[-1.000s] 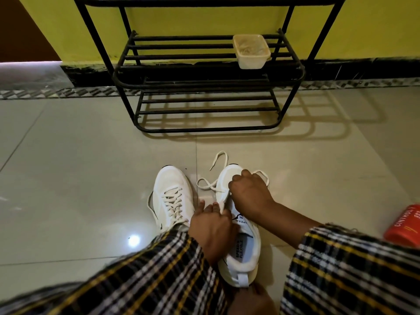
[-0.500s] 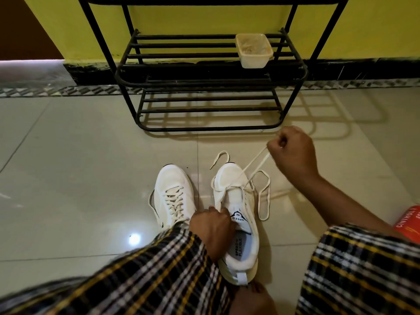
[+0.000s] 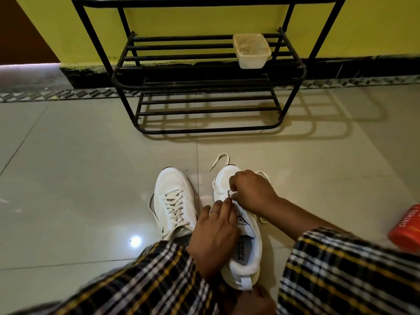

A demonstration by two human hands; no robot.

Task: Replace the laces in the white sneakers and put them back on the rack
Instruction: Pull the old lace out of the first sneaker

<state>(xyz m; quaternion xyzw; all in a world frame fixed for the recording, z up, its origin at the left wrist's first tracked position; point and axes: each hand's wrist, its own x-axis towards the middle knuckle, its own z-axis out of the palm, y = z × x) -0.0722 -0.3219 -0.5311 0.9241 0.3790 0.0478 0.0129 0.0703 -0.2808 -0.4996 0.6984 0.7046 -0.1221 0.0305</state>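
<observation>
1. On the floor (image 3: 68, 178), left, sat the laced sneaker (image 3: 173, 202) — white, cream laces criss-crossed tight, toe pointing at the rack (image 3: 204, 71); no writing readable on it.
2. Next, the left hand (image 3: 213, 237), ring on one finger, gripped the side of the unlaced sneaker (image 3: 246, 244), fingertips by the tongue.
3. That white shoe read "SPEED FLEXIBLE" on its insole; its tongue logo was partly hidden.
4. The right hand (image 3: 251, 193) hunched over its eyelets, fingers pinching the lace (image 3: 219, 160), whose loose end curled on the tiles beyond the toe.
5. Behind, a pale plastic tub (image 3: 252, 52) sat on the rack's middle shelf.
6. Far right, an orange box (image 3: 406, 228) read "CINTHOL".
</observation>
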